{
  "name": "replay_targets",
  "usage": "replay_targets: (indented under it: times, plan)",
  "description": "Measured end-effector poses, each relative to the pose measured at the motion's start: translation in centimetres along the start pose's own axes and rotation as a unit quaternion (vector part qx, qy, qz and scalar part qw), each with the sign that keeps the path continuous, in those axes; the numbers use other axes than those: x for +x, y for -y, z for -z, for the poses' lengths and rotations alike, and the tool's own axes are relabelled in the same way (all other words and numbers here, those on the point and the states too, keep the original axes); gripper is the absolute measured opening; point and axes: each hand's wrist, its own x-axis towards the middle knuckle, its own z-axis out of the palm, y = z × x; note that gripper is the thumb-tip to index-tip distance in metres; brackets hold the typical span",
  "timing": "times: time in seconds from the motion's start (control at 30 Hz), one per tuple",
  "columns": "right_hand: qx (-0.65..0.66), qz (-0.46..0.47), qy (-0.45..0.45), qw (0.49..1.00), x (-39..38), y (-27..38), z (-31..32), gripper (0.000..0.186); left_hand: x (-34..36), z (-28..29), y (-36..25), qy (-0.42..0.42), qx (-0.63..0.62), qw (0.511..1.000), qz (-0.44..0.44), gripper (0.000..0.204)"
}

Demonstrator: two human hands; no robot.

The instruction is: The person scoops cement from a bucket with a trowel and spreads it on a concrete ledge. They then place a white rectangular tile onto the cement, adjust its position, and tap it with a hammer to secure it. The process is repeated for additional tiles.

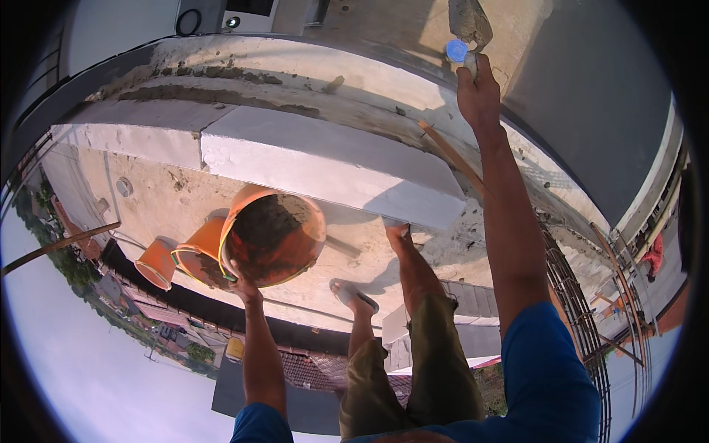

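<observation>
My right hand (478, 92) is stretched far forward, closed on the handle of a trowel (470, 22) with grey mortar on its blade. A round blue thing (457, 50) shows beside the trowel's neck; whether it touches the trowel I cannot tell. Lower left, my left hand (245, 289) is closed at the rim of an orange bucket (204, 236) with green handle ends. That bucket stands against a larger orange tub (245, 199), and the fingers are partly hidden between them. Dark grey mortar (277, 221) lies in the tub.
A third orange bucket (156, 263) stands farther left. Long pale blocks (317, 159) form a low row ahead, with a mortar-spotted ledge (354, 85) behind. A wooden strip (452, 156) leans beyond the row's right end. Reinforcing bars (572, 295) stand at right. Rooftops (325, 365) lie below the near edge.
</observation>
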Motion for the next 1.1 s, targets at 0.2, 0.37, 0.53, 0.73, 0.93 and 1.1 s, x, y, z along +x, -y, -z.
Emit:
replay_targets:
  times: [0.2,0.37,0.53,0.73,0.93,1.1]
  plan:
    - [-0.182,0.155,0.329,0.914,-8.8,5.5,-8.0,0.046,0.0,1.0,0.7,0.019,-0.005,0.999,0.028,0.064]
    - [-0.124,0.008,0.401,0.908,-7.6,10.7,0.1,0.050,0.7,1.0,1.7,0.010,-0.002,0.999,0.042,0.073]
    - [-0.173,-0.032,0.384,0.906,-8.6,5.2,-0.4,0.049,-0.7,-0.5,0.6,0.021,-0.068,0.997,0.001,0.068]
    - [-0.024,0.105,0.416,0.903,-19.9,9.8,2.6,0.049,-0.3,-0.8,0.1,0.010,-0.060,0.998,0.023,0.055]
    - [-0.080,0.155,0.416,0.892,-26.6,11.9,3.0,0.050,2.0,0.2,-0.8,0.069,-0.068,0.995,-0.032,0.049]
    - [-0.226,0.250,0.529,0.779,-33.9,14.3,-0.3,0.048,1.9,-0.3,-2.4,0.089,-0.033,0.994,-0.056,0.049]
